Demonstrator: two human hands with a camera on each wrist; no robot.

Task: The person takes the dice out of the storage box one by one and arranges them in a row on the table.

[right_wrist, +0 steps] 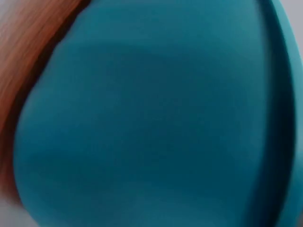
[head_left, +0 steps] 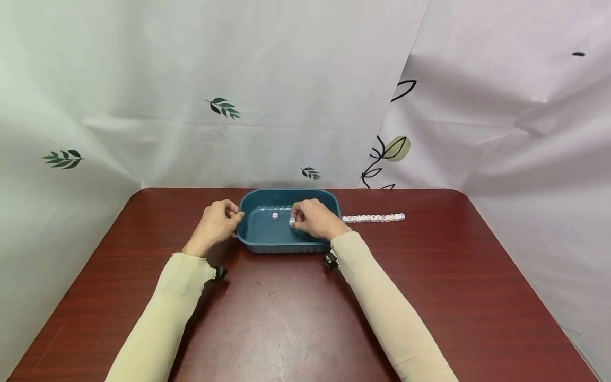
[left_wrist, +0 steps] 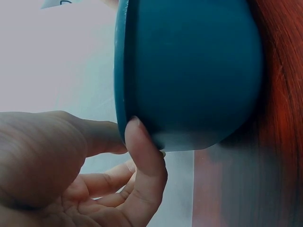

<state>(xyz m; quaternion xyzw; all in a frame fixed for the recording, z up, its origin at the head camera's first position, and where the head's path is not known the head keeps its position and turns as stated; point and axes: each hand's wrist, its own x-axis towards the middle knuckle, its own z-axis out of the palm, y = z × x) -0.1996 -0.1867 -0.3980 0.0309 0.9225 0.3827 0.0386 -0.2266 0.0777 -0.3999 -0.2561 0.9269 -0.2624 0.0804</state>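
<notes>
A blue-green plastic basin (head_left: 267,248) stands toward the back of the table. My left hand (head_left: 216,225) is at its left end; in the left wrist view the thumb and a fingertip of that hand (left_wrist: 147,165) pinch the basin's rim (left_wrist: 121,71). Over the inside of the basin, my right hand (head_left: 315,217) holds a white die (head_left: 292,222) between thumb and fingers. Another white die (head_left: 275,216) lies on the basin floor, left of the right hand. Only the outer wall of the basin (right_wrist: 142,118) fills the right wrist view, so the right hand is hidden there.
A row of several white dice (head_left: 374,218) runs along the table to the right from the basin's right end. The reddish-brown table (head_left: 277,313) meets a white patterned cloth (head_left: 286,106) at the back and sides.
</notes>
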